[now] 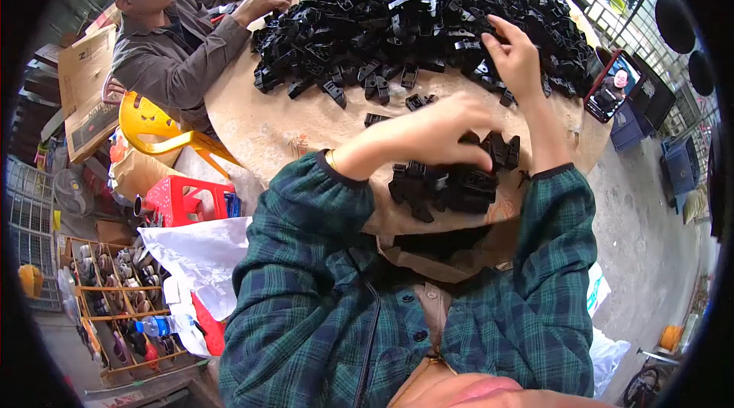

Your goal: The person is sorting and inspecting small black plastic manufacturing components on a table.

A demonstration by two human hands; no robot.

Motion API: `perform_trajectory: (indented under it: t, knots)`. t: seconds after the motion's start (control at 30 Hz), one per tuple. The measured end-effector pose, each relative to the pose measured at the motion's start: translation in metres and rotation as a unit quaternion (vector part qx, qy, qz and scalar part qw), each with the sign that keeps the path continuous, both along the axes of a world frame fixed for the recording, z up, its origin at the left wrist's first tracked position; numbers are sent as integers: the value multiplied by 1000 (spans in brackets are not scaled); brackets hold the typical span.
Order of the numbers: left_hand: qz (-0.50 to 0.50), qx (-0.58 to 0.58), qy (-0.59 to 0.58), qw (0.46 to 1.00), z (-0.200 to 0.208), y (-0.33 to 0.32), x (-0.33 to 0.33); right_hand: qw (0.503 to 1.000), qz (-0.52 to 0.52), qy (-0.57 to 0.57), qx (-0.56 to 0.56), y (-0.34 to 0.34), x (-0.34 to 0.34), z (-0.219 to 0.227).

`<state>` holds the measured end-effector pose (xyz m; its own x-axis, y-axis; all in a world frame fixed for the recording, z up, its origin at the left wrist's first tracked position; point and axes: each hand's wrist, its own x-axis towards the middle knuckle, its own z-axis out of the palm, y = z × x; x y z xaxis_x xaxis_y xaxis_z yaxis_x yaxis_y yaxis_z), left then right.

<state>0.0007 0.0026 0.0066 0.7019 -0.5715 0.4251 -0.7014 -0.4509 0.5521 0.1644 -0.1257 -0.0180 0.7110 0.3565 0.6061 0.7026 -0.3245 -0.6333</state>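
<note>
Pile of black parts point(397, 18) covered far side of pale table point(264, 129); smaller cluster point(413, 188) sat near person. Left hand point(447, 131) blurred over cluster, thumb and fingers spread; right hand point(518, 64) at pile's edge, thumb and index parted, contact unclear. Single pick from loose edge likely snagged least. Phone point(612, 88) right; co-worker point(172, 60), yellow chair point(140, 131), red stool point(174, 198) left.

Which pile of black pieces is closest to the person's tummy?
The little pile by the left hand, at the near edge of the table. The other pile is much bigger and covers the far side, near the right hand.
</note>
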Motion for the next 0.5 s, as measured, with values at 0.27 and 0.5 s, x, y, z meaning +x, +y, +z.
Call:
perform_trajectory:
  t: [0.27,0.5]
  knots:
    - [392,106,90,909,21,121,-2,947,174,-224,-149,34,-35,-4]
    - [379,330,50,863,-13,96,10,898,264,-256,-243,57,-46,-17]
